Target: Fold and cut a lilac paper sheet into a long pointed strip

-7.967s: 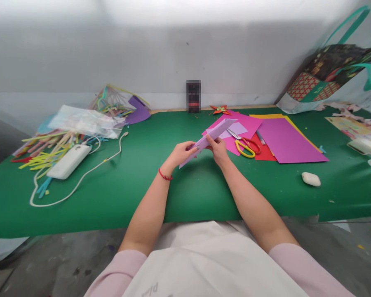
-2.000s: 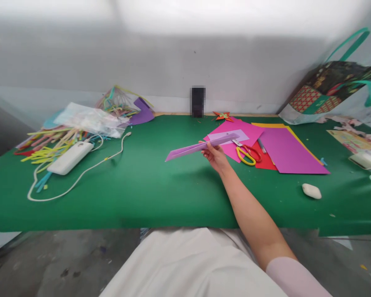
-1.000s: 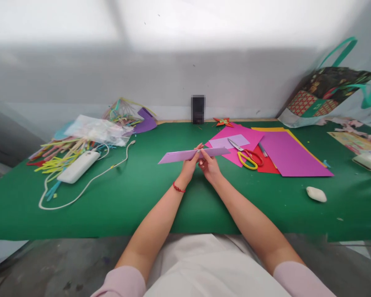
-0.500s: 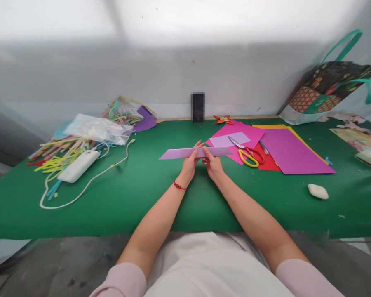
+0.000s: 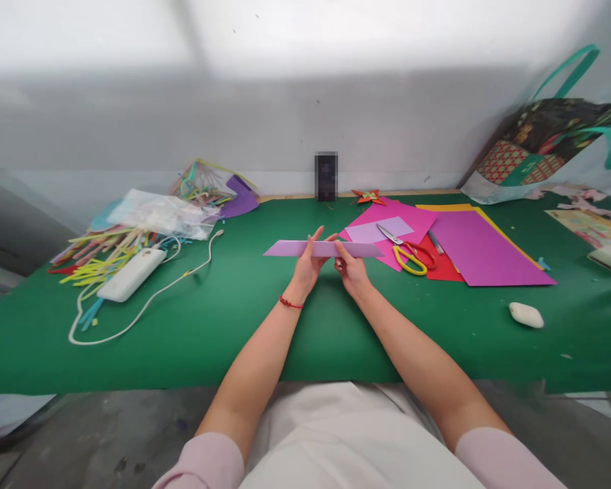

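Note:
A long, narrow strip of folded lilac paper (image 5: pixel 285 248) with slanted ends is held level above the green table. My left hand (image 5: pixel 308 266) grips it near the middle, thumb on the near face and the other fingers partly behind the paper. Just to the right, my right hand (image 5: pixel 351 269) pinches the same strip, its thumb on the front and its fingers curled below. The two hands are close together. Nearest on the right are scissors (image 5: pixel 410 260) with one yellow and one red handle, lying on pink paper (image 5: pixel 412 219) and a lilac sheet (image 5: pixel 364 231).
Purple paper (image 5: pixel 489 248) lies over yellow and red sheets at right, near a small white case (image 5: pixel 526 315). A bag (image 5: pixel 534 153) stands behind. At left are paper strips (image 5: pixel 102 265), a white power bank (image 5: pixel 132 275) and its cable. A folded paper star (image 5: pixel 368 197) sits at the back.
My left hand has shifted slightly left along the strip, and its fingers have lifted and spread a little. The right hand keeps its pinch, and the strip stays almost in place.

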Motion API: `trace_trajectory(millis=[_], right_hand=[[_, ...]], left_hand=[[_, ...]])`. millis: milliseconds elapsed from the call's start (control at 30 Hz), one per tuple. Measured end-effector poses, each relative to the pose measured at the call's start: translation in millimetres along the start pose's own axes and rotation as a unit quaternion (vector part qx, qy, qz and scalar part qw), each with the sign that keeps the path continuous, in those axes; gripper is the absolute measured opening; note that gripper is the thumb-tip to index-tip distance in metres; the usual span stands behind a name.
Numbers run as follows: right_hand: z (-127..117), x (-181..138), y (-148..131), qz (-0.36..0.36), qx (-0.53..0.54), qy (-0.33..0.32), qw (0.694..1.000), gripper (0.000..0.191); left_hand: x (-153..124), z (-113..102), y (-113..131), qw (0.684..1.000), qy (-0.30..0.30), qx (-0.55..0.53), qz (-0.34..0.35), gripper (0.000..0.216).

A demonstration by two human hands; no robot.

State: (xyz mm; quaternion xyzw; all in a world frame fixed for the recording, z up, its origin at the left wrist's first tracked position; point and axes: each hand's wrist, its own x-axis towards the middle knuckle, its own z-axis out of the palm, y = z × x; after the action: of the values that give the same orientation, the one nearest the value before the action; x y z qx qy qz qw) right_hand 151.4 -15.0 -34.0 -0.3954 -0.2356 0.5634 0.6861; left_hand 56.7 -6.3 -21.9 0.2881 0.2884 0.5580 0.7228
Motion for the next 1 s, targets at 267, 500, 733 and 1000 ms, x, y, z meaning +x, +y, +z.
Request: trace_trajectory(millis=[267, 500, 733, 1000], right_hand=[[0, 0, 4, 0.000, -0.008, 0.007, 1.000, 0.041], [-4, 0, -5, -0.090, -0.050, -0.029, 0.994, 0.035], [-21, 1, -9, -0.228, -0.196, -0.195, 0.934, 0.017], [-27, 8, 5, -0.242, -0.349, -0.338, 0.840, 0.023]], left_hand=[[4, -3, 2, 0.999, 0.035, 0.011, 0.000, 0.037], [5, -6, 2, 0.996, 0.046, 0.009, -0.082, 0.046], [8, -15, 20, 0.995, 0.010, 0.033, -0.090, 0.062], [15, -41, 31, 0.982, 0.033, 0.144, -0.121, 0.026]])
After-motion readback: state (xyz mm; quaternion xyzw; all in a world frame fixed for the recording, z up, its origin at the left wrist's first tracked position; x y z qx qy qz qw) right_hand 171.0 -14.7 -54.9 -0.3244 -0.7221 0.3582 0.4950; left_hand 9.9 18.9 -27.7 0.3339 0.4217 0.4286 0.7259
